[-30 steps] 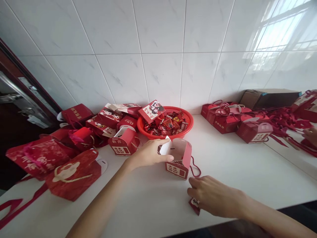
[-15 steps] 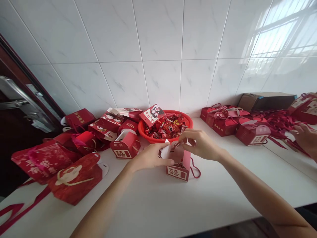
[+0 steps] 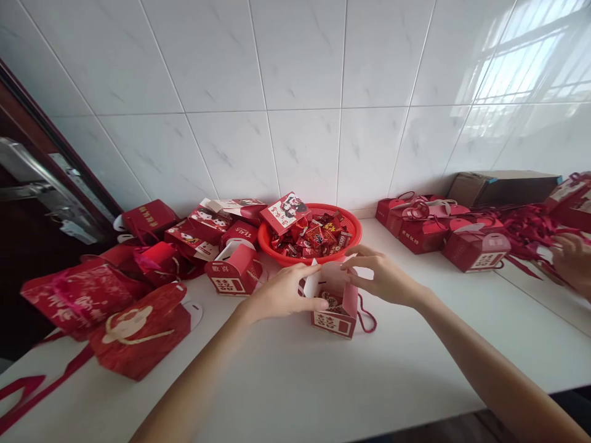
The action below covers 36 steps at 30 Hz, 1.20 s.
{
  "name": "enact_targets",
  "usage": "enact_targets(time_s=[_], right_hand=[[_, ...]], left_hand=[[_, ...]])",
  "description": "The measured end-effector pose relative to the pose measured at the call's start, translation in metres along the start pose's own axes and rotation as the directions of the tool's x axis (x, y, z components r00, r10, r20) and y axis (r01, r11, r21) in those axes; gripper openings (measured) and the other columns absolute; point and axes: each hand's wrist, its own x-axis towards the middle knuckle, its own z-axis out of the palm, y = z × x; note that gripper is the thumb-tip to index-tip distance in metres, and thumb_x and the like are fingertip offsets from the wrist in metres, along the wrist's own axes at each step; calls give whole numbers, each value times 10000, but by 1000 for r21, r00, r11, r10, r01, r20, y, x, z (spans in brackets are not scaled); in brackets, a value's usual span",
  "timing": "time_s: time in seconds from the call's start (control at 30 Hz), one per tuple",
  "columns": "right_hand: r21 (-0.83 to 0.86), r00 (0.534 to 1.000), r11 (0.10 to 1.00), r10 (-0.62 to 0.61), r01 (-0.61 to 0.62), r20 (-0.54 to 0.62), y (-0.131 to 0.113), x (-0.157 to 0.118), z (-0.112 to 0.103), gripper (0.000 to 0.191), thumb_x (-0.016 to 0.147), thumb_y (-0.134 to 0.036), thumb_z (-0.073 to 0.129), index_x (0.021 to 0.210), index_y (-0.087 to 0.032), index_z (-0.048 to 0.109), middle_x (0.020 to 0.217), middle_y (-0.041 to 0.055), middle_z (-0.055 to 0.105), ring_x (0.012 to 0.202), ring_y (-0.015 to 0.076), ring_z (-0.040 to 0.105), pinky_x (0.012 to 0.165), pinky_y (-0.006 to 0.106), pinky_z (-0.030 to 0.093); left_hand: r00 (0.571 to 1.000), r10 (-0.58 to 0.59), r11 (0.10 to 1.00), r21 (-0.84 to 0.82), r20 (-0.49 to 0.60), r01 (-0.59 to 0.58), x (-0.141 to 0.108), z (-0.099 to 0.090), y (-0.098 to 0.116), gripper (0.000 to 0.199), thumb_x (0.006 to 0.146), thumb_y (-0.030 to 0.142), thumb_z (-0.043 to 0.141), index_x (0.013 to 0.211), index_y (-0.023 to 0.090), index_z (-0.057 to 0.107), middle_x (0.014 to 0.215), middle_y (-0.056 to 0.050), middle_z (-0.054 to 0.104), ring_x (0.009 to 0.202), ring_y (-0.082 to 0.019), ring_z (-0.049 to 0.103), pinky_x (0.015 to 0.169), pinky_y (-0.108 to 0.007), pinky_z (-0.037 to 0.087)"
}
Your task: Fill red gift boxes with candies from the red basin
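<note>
A small red gift box (image 3: 331, 323) with a double-happiness print stands upright with its top flaps raised, a dark red cord handle (image 3: 368, 320) hanging on its right. My left hand (image 3: 284, 292) grips its left side, the thumb across the opening and the fingers behind a white inner flap. My right hand (image 3: 381, 277) is at the box's back right corner, thumb and forefinger closed on the flap edge there. Some wrapped candy (image 3: 333, 300) shows inside. Just behind the box, a red plastic basket (image 3: 354, 231) holds many red-wrapped candies (image 3: 318, 237).
A patterned red box (image 3: 286, 212) leans on the basket. A similar gift box (image 3: 231, 271) and several red boxes (image 3: 194, 234) crowd the left. More boxes (image 3: 422, 234), ribbons (image 3: 521, 221) and a cardboard box (image 3: 503, 187) lie right, near another person's hand (image 3: 572, 261).
My right hand has drawn slightly right and back from above the opening to the flap edge. Candy now shows inside the box. My left hand keeps its hold.
</note>
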Motion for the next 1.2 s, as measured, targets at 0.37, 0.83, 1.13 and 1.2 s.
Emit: enact_targets(time_s=[0.37,0.83,1.13,1.2], right_hand=[[222,995,975,46,-27,-84,20,-15,38,389,916,-314,643,1292,-268,551,1254,80,667,1093,245,662,923,422,556],[384,956,914,218,-129,-197,25,-20,36,234,965,-405,553,1108,-229,609,1053,74,710,897,210,708,838,394,584],[414,963,899,223,-144,-149,27,-19,29,377,949,-525,551,851,-202,719,1064,106,733,959,233,689,838,359,545],[444,955,879,258,-171,-143,32,-18,27,399,920,-570,570,886,-198,710,1023,105,739,935,234,691,831,364,546]], left_hand=[[970,243,969,-31,3,-243,0,14,12,414,959,479,556,1289,264,684,1306,-52,691,1221,-246,629,1022,-347,514],[909,255,960,-28,-328,-280,19,53,-10,527,847,214,670,1359,259,557,1303,-78,595,1230,-235,585,1049,-381,513],[856,319,947,168,-408,-273,20,62,-15,448,858,269,660,1301,219,617,1297,-122,519,1250,-279,551,1087,-440,481],[862,333,940,204,-382,-273,20,63,-15,344,891,288,617,1221,212,679,1281,-123,534,1250,-279,552,1091,-442,476]])
